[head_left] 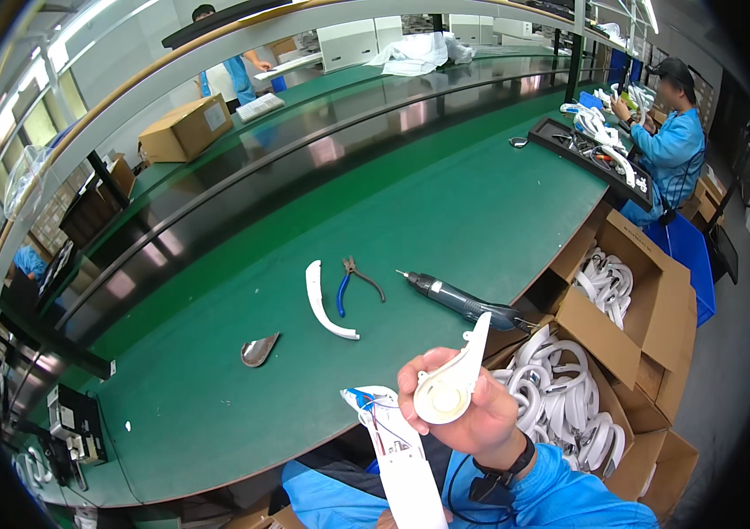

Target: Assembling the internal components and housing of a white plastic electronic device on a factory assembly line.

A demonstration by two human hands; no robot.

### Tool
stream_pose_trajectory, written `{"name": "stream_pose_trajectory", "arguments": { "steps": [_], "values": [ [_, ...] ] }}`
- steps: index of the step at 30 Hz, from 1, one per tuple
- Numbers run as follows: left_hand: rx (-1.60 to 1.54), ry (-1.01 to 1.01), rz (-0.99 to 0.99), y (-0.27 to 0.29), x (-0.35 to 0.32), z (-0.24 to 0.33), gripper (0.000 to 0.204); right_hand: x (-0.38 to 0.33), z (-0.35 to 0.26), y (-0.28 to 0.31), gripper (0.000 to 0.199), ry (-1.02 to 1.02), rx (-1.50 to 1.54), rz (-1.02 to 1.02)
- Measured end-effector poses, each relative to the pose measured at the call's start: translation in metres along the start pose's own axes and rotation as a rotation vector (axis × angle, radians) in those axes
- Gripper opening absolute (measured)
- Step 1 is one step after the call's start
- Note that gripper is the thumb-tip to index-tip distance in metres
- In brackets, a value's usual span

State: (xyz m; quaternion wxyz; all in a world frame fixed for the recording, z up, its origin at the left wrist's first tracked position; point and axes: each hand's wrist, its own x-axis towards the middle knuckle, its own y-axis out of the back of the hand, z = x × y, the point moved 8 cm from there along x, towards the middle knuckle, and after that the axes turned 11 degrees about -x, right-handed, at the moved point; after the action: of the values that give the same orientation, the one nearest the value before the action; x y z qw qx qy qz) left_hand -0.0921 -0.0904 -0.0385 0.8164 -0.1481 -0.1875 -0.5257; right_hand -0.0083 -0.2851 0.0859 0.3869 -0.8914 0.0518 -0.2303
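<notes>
My right hand [472, 410] is closed round a white plastic cover [442, 397], with fingers and thumb at its edges. The cover has a round end with a ring and a tapered tail pointing up. Just left of it, a long white housing [406, 472] leans upward, with red and blue wires in its open upper end. My left hand [386, 521] grips the housing low down, mostly cut off by the lower edge. On the green table lie a curved white strip [320, 304], cutting pliers [348, 280], an electric screwdriver [458, 298] and a dark teardrop-shaped cover [258, 351].
Cardboard boxes [657, 326] stand at the right, holding many white curved parts [555, 388]. A black tray [569, 145] of parts sits at the far right, beside a co-worker [670, 141] in blue. A small device [75, 423] with cables stands at the left.
</notes>
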Motion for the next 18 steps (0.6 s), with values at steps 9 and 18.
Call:
{"name": "stream_pose_trajectory", "arguments": {
  "steps": [9,18],
  "values": [
    [0.246,-0.130,0.048,0.004,0.046,0.036,0.044,0.036,-0.019,-0.004,0.061,-0.534,-0.701,-0.107],
    [0.112,-0.124,0.095,0.016,0.056,0.051,0.055,0.050,0.004,-0.026,0.080,-0.672,-0.996,-0.095]
  ]
}}
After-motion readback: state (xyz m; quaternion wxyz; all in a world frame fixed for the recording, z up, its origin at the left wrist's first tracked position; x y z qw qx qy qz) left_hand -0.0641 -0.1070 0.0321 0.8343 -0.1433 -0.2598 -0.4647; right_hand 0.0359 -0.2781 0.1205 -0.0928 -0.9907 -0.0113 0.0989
